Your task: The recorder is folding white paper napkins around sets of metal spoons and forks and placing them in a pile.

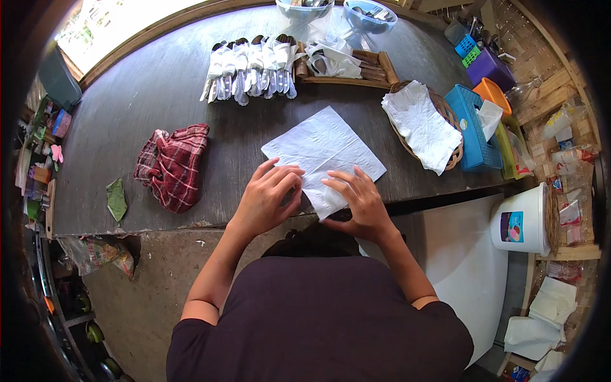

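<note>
A white paper napkin (pixel 329 143), unfolded to a square with crease lines, lies on the dark wooden table (pixel 238 133) in front of me. Its near corner reaches the table's front edge. My left hand (pixel 274 191) rests at the napkin's left side, fingers curved and thumb apart from the index finger. Over the near right part of the napkin is my right hand (pixel 358 200), fingers spread, the thumb tip beside the near corner. Neither hand visibly grips the paper. Beyond the napkin lie several cutlery bundles (pixel 253 69) wrapped in white napkins, side by side.
A wooden cutlery tray (pixel 382 71) adjoins the bundles. Clear bowls of cutlery (pixel 370 19) stand behind. Right: a wicker basket (pixel 446 110) with napkins (pixel 422 124), a blue tissue box (pixel 477 143), a white bucket (pixel 520 222). Left: a red plaid cloth (pixel 174 167), a green leaf (pixel 116 199).
</note>
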Tool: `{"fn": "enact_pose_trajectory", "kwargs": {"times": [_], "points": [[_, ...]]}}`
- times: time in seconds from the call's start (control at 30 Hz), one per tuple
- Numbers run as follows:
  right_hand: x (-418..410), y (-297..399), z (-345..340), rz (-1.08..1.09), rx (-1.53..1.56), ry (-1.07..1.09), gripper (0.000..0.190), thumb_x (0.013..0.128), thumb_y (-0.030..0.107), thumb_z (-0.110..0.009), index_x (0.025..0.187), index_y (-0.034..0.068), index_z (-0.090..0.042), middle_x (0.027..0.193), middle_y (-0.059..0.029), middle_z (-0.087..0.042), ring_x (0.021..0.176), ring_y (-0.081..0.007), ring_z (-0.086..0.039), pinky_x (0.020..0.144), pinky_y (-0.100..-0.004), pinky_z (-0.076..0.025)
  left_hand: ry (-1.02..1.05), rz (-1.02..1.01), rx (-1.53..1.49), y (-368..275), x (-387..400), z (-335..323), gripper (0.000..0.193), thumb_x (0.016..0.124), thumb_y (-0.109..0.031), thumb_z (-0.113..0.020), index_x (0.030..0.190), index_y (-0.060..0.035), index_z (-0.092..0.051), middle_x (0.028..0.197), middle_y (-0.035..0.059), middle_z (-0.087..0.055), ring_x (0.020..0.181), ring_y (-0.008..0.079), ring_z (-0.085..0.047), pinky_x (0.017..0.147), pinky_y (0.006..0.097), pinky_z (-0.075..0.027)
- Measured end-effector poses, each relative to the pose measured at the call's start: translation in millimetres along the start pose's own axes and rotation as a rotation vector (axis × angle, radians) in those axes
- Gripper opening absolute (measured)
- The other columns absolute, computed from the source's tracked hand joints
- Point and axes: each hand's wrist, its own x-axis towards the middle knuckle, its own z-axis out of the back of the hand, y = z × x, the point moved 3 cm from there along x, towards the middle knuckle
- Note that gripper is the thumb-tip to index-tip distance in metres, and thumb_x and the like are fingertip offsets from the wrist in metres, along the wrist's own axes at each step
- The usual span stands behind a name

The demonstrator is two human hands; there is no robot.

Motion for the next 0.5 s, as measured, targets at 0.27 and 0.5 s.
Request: {"fn": "enact_pose_trajectory", "kwargs": {"times": [0.27, 0.5], "points": [[-7.9, -8.4, 6.6, 0.039, 0.092, -0.091, 0.022, 0.088, 0.022, -0.068, 0.107, 0.01, -0.067, 0.117, -0.0064, -0.066, 0.113, -0.0264, -0.062, 0.105, -0.0467, -0.042, 0.015, -0.028, -0.105, -2.5, -0.7, 0.6, 0.013, 0.083, -0.002, -0.064, 0.093, -0.0061, -0.056, 0.109, 0.0099, -0.071, 0.11, 0.0267, -0.065, 0.106, 0.0469, -0.043], [43.9, -34.0, 19.2, -0.239, 0.32, -0.315, 0.017, 0.092, 0.016, -0.066, 0.092, -0.001, -0.066, 0.083, -0.0123, -0.067, 0.079, -0.019, -0.065, 0.074, -0.0312, -0.049, -0.05, 0.211, -0.152, 15.3, 14.8, -1.6, 0.022, 0.091, -0.011, -0.062, 0.111, -0.0052, -0.052, 0.103, 0.0173, -0.071, 0.098, 0.0359, -0.068, 0.09, 0.0445, -0.049]]}}
